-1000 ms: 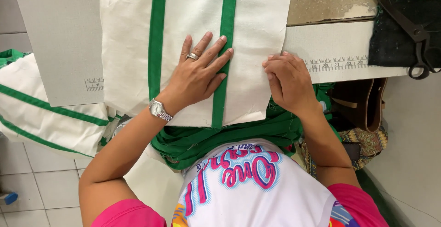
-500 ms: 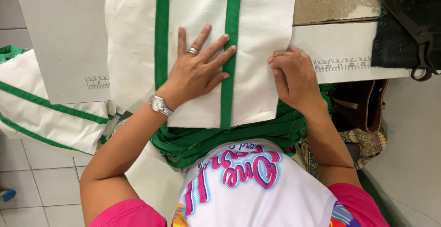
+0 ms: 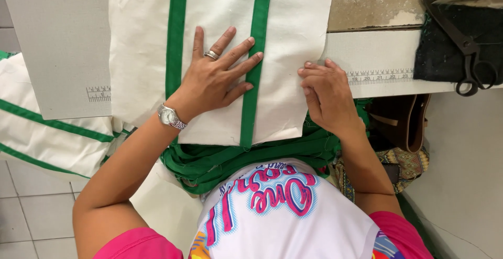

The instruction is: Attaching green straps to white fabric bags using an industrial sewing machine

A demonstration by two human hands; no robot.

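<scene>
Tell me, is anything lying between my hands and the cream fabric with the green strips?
Nothing visible. The left hand lies flat on the cream fabric, fingers across a green strip; the right hand presses its right edge.

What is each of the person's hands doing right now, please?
Left hand: open, flat on the cream fabric beside the green strap.
Right hand: fingers curled at the fabric's right edge; grip cannot be told.

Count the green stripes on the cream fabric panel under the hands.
2 on the cream panel: the left stripe beside the left hand, the right stripe under its fingertips. The right hand holds the panel's edge.
</scene>
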